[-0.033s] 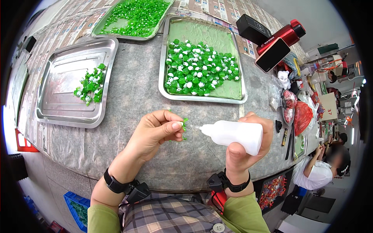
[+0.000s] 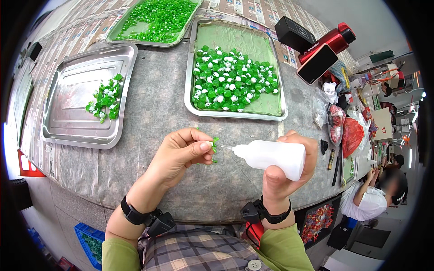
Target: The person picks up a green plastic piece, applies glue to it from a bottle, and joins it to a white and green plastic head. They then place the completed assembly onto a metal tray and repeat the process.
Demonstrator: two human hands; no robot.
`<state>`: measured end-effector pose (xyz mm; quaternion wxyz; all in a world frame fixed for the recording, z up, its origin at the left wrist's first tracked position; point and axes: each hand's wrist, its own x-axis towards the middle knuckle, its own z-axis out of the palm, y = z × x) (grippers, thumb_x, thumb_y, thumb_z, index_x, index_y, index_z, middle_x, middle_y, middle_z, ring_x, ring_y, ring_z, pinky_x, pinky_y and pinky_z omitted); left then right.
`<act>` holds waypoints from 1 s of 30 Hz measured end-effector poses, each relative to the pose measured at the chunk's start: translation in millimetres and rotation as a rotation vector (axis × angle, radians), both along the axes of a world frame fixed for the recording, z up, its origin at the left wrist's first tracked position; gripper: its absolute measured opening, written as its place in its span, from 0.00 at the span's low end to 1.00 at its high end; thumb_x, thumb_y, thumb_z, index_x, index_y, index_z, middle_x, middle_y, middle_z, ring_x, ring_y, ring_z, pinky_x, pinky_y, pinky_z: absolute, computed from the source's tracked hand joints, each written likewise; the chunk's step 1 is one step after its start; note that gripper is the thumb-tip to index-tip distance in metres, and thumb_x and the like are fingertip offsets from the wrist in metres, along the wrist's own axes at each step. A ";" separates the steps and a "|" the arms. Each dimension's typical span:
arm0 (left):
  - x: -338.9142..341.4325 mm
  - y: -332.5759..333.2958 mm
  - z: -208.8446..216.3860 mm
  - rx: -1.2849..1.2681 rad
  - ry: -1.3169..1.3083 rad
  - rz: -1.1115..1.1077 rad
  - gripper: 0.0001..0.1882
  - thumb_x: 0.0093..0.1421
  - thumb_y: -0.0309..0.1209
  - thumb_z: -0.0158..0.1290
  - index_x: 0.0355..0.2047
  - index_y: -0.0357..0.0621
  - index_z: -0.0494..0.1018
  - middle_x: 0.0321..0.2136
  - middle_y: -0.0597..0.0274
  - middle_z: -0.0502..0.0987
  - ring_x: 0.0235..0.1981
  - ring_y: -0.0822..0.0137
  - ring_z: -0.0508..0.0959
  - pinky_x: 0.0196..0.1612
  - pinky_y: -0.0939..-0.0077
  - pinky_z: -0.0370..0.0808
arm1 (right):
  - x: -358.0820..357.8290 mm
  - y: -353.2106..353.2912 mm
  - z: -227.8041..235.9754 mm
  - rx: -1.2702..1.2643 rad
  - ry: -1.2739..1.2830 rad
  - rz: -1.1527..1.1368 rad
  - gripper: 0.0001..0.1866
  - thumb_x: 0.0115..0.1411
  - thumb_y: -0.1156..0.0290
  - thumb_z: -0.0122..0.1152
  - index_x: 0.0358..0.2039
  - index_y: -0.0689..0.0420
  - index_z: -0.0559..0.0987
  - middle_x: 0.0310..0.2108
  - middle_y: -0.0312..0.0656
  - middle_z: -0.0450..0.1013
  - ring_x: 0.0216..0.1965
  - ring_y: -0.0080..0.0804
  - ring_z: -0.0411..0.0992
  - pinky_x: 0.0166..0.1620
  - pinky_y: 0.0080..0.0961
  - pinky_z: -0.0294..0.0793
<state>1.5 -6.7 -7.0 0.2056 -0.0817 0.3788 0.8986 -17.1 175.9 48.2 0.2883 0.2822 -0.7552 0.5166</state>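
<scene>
Above the near part of the table, my left hand (image 2: 183,151) pinches a small green plastic piece (image 2: 214,143) with some white on it; my fingers cover much of it. My right hand (image 2: 291,165) is wrapped round a white squeeze bottle (image 2: 273,156), tilted on its side. Its thin nozzle points left at the green piece, with a small gap between them. Beyond my hands, a metal tray (image 2: 190,101) holds a heap of green-and-white bead-like pieces (image 2: 233,81). On the left, another metal tray (image 2: 63,108) carries a small cluster of green pieces with white parts (image 2: 106,99).
At the back stands a tray of small green parts (image 2: 156,18). To the right lie a black box (image 2: 294,34), a red bottle (image 2: 332,40), a phone (image 2: 317,63) and red plastic bags (image 2: 351,135). A person in white (image 2: 368,201) sits farther right. A blue crate (image 2: 88,244) is on the floor.
</scene>
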 end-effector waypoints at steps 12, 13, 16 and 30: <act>-0.3 -0.4 -0.7 0.000 0.005 -0.015 0.07 0.51 0.29 0.51 0.28 0.38 0.69 0.22 0.62 0.72 0.23 0.74 0.73 0.29 0.81 0.72 | 0.9 0.3 -0.6 -0.081 -0.027 -0.030 0.28 0.37 0.56 0.68 0.32 0.61 0.66 0.24 0.39 0.66 0.21 0.24 0.64 0.23 0.17 0.62; -0.4 -0.2 -0.5 -0.008 0.008 -0.018 0.07 0.52 0.29 0.51 0.27 0.38 0.69 0.22 0.62 0.72 0.23 0.74 0.73 0.29 0.81 0.72 | 0.9 0.8 -0.2 -0.089 -0.043 -0.042 0.28 0.37 0.56 0.68 0.32 0.61 0.66 0.24 0.39 0.66 0.22 0.24 0.64 0.24 0.17 0.62; -0.4 -0.4 -0.7 0.004 0.002 -0.024 0.07 0.52 0.30 0.51 0.27 0.38 0.69 0.22 0.62 0.72 0.23 0.74 0.73 0.29 0.81 0.72 | 0.6 1.8 -1.5 -0.056 -0.044 -0.042 0.29 0.37 0.56 0.68 0.33 0.61 0.66 0.24 0.39 0.66 0.21 0.24 0.64 0.24 0.17 0.62; 0.9 3.0 -1.5 -0.177 0.134 0.142 0.06 0.48 0.22 0.52 0.29 0.38 0.69 0.24 0.62 0.73 0.25 0.73 0.73 0.31 0.81 0.72 | 1.4 4.3 -6.5 -0.102 -0.024 -0.042 0.29 0.38 0.53 0.66 0.31 0.61 0.66 0.24 0.38 0.65 0.19 0.24 0.63 0.22 0.17 0.60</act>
